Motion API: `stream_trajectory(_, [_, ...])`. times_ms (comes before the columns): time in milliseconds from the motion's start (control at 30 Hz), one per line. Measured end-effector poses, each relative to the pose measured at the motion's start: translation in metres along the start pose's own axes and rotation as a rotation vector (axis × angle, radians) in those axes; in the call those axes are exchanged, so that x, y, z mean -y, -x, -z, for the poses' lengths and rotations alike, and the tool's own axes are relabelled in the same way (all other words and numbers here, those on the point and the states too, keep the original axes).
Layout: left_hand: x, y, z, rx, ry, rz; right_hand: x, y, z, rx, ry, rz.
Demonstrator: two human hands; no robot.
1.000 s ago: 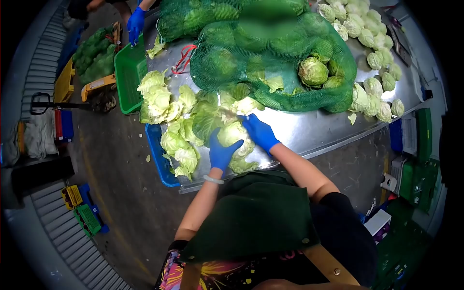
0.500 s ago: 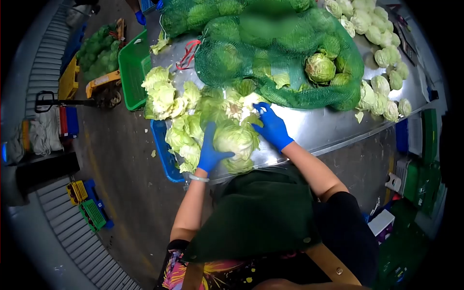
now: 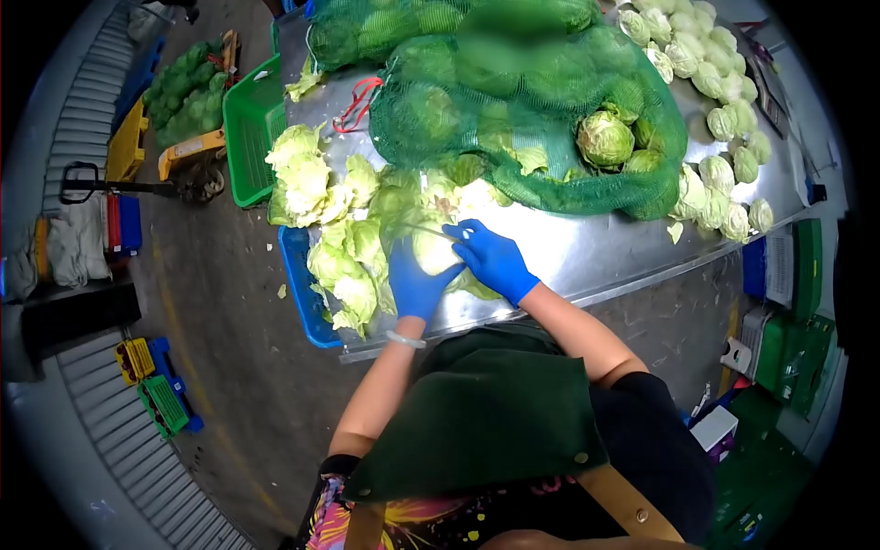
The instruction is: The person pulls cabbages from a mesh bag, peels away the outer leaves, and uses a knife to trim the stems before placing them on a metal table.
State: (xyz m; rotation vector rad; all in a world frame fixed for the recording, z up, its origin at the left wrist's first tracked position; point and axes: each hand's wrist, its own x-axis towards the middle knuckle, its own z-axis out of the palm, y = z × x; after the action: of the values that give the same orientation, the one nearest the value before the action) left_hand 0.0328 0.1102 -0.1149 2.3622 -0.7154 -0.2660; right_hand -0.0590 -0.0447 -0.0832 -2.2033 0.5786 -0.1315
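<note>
Cabbage [image 3: 436,251] at tabletop [image 3: 587,243] front edge, among loose leaves [image 3: 312,183]. L hand [image 3: 414,282] clamped on near side; R hand [image 3: 493,258] closed on thin knife [image 3: 423,229] across top. Prob dense, heavyish; outer leaves loose + slippy, so grip round body, not leaves.

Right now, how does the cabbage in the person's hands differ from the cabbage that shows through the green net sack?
The held cabbage is pale yellow-green; the sack cabbage is darker, with outer leaves. The held cabbage sits between the left hand and right hand; the sack cabbage lies untouched inside the net sack. Both are round heads on the steel table.
</note>
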Motion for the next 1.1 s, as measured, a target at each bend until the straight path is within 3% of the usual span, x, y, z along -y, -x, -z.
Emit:
stream_trajectory(33, [0.001, 0.0, 0.0, 0.065, 0.052, 0.062, -0.004, 0.005, -0.006, -0.056, 0.161, 0.161])
stream_trajectory(167, [-0.004, -0.002, -0.008, 0.065, -0.047, 0.063, -0.007, -0.008, -0.008, -0.021, 0.412, 0.211])
stream_trajectory(233, [-0.008, 0.005, -0.011, 0.03, -0.111, 0.018, 0.0, -0.023, -0.001, 0.097, 0.363, 0.041])
stream_trajectory(267, [-0.013, 0.0, -0.011, -0.02, -0.173, -0.038, -0.01, -0.033, -0.004, -0.015, 0.343, 0.149])
stream_trajectory(333, [-0.019, -0.011, -0.005, 0.03, -0.164, 0.02, -0.019, -0.045, -0.011, -0.025, 0.342, 0.148])
stream_trajectory(567, [-0.024, -0.03, -0.006, 0.119, -0.21, 0.091, -0.038, -0.06, -0.01, -0.016, 0.363, 0.125])
stream_trajectory(633, [-0.018, -0.026, 0.001, 0.136, -0.164, 0.042, -0.043, -0.053, -0.009, 0.013, 0.201, 0.14])
stream_trajectory(700, [-0.025, -0.028, 0.015, 0.203, -0.062, 0.101, -0.049, -0.047, -0.02, 0.085, 0.23, 0.097])
stream_trajectory(767, [-0.018, -0.025, 0.007, 0.121, -0.078, 0.046, -0.031, -0.031, -0.013, -0.032, 0.272, 0.226])
stream_trajectory(900, [-0.023, -0.03, -0.001, 0.162, -0.106, 0.147, -0.034, -0.045, -0.021, -0.023, 0.424, 0.183])
stream_trajectory(933, [-0.021, -0.025, -0.006, 0.163, -0.108, 0.076, -0.034, -0.056, -0.019, 0.015, 0.459, 0.0])
stream_trajectory(967, [-0.019, -0.016, -0.01, 0.156, -0.11, 0.004, -0.069, -0.072, -0.023, 0.071, 0.558, -0.052])
stream_trajectory(1000, [-0.026, -0.003, -0.008, 0.16, -0.152, -0.031, -0.076, -0.074, -0.009, 0.13, 0.492, -0.041])
stream_trajectory(1033, [-0.024, 0.009, -0.011, 0.01, -0.188, -0.157, -0.075, -0.074, 0.0, 0.191, 0.419, -0.033])
stream_trajectory(1100, [-0.01, 0.02, -0.011, -0.033, -0.073, -0.206, -0.061, -0.052, -0.003, 0.111, 0.237, -0.163])
